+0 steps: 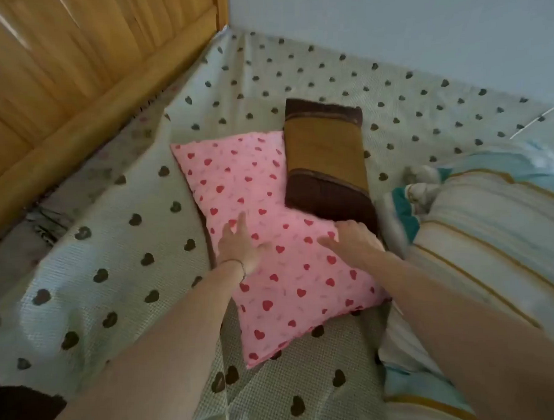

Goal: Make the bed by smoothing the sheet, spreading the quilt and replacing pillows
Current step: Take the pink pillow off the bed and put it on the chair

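A pink pillow (270, 229) with red hearts lies on the pale sheet (112, 248) printed with dark hearts, near the head of the bed. My left hand (239, 243) rests flat on the pillow's left side, fingers apart. At the pillow's right edge my right hand (350, 241) presses down, fingers curled slightly over the edge beside a brown and mustard pillow (325, 153). That brown pillow lies just beyond, touching the pink one. A bunched quilt (480, 232), cream with yellow stripes and teal, is heaped at the right.
The wooden headboard (73, 91) runs along the upper left. A pale wall (420, 29) borders the far side of the bed. The sheet is wrinkled at the left and near the bottom. A dark object (21, 411) shows at the lower left corner.
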{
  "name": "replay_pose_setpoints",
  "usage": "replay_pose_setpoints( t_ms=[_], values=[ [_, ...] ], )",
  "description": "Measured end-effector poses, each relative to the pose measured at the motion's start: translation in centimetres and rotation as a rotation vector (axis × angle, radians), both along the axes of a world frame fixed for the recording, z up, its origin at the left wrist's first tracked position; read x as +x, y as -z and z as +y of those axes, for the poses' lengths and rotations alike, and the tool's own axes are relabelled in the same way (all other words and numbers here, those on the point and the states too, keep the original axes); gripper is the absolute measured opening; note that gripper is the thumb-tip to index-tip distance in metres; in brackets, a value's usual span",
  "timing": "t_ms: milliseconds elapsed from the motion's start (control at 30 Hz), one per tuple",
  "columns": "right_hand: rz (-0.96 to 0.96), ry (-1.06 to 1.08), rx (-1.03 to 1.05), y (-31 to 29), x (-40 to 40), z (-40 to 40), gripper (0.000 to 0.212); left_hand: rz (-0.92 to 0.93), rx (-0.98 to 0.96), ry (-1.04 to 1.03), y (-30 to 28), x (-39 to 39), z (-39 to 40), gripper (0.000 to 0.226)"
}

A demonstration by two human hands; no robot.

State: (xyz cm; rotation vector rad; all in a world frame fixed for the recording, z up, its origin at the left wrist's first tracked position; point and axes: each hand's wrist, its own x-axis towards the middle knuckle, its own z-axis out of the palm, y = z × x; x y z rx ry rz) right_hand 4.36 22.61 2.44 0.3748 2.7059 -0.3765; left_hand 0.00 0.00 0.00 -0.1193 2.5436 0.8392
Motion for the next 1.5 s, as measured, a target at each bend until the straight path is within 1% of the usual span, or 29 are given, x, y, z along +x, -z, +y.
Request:
replay_pose_setpoints(
  t_ms=[33,67,133,200,267,333,367,433,500,533,633,667,733,767,800,867,900,967,1000,1067,1133,1167,1267,1300,1400,1433,1500],
  values=[
    [-0.015,0.068,-0.034,2.5,-1.1,-0.2,0.070,-0.031,0.031,-0.103,2.4,-0.7,-0.1,0.100],
    [-0.023,0.144,-0.062,3.1,-1.9,-0.2,0.074,-0.039,0.070,-0.221,3.1,-1.3,-0.2,0.104],
    [-0.025,0.264,-0.085,5.3,-3.2,-0.4,0.082,-0.065,0.213,-0.393,5.8,-2.7,-0.9,0.109],
    [-0.029,0.318,-0.134,7.6,-4.1,-0.4,0.087,-0.058,0.329,-0.486,8.2,-3.5,-1.6,0.113],
    [-0.033,0.362,-0.190,9.3,-4.7,-0.4,0.093,-0.070,0.392,-0.556,9.9,-4.2,-2.2,0.122],
    [-0.070,0.428,-0.232,10.1,-5.1,-0.3,0.099,-0.108,0.463,-0.627,10.7,-5.0,-2.3,0.130],
    [-0.084,0.455,-0.261,10.4,-5.2,-0.5,0.098,-0.131,0.497,-0.659,10.5,-5.2,-2.1,0.130],
    [-0.079,0.486,-0.357,10.6,-5.4,-1.2,0.086,-0.191,0.554,-0.687,10.1,-5.6,-1.4,0.121],
    [-0.067,0.460,-0.437,9.8,-5.9,-2.4,0.063,-0.218,0.592,-0.685,9.4,-5.6,-0.8,0.105],
    [-0.071,0.416,-0.443,9.1,-6.2,-3.1,0.053,-0.226,0.586,-0.678,8.8,-5.4,-0.7,0.096],
    [-0.092,0.319,-0.416,6.1,-6.6,-5.1,0.036,-0.199,0.534,-0.661,6.0,-4.6,-1.5,0.055],
    [-0.107,0.316,-0.413,5.0,-6.3,-5.5,0.030,-0.196,0.527,-0.665,5.0,-4.3,-2.0,0.046],
    [-0.080,0.294,-0.456,2.9,-4.9,-5.9,0.025,-0.200,0.520,-0.656,2.5,-3.5,-3.0,0.022],
    [-0.034,0.259,-0.488,1.5,-4.2,-6.0,0.025,-0.195,0.507,-0.662,1.1,-3.1,-3.5,0.019],
    [0.002,0.218,-0.515,0.0,-3.4,-6.2,0.024,-0.172,0.493,-0.679,-0.6,-2.6,-3.8,0.021],
    [0.030,0.189,-0.508,-3.2,-2.6,-6.7,0.014,-0.141,0.456,-0.666,-4.3,-1.3,-4.5,0.011],
    [0.021,0.209,-0.517,-5.2,-2.4,-7.1,0.009,-0.134,0.449,-0.664,-6.2,-0.8,-5.0,0.025],
    [-0.034,0.265,-0.520,-8.4,-1.8,-7.7,0.020,-0.150,0.502,-0.664,-10.1,0.3,-5.6,0.051],
    [-0.007,0.230,-0.503,-10.2,-1.6,-8.0,0.021,-0.155,0.529,-0.677,-11.9,0.6,-6.1,0.058],
    [0.103,0.133,-0.469,-14.0,-0.6,-8.2,0.020,-0.115,0.561,-0.685,-15.6,1.6,-6.6,0.063],
    [0.186,0.118,-0.461,-17.9,0.8,-7.9,0.019,-0.023,0.583,-0.647,-19.2,2.6,-6.3,0.062],
    [0.225,0.135,-0.473,-19.9,1.4,-7.7,0.019,0.015,0.588,-0.618,-21.1,3.2,-6.1,0.056],
    [0.325,0.173,-0.467,-25.2,4.2,-7.3,0.017,0.113,0.562,-0.530,-26.5,5.0,-4.9,0.013],
    [0.363,0.185,-0.455,-26.7,5.5,-7.1,0.016,0.136,0.589,-0.501,-28.3,5.9,-4.6,0.014],
    [0.459,0.259,-0.414,-30.6,10.3,-6.4,0.012,0.158,0.700,-0.423,-32.3,9.0,-3.8,0.030],
    [0.487,0.292,-0.403,-31.6,12.1,-6.3,0.012,0.175,0.730,-0.420,-33.4,10.4,-3.6,0.032],
    [0.544,0.372,-0.398,-33.4,16.8,-6.0,0.012,0.154,0.798,-0.378,-34.9,13.5,-3.0,0.034]
  ],
)
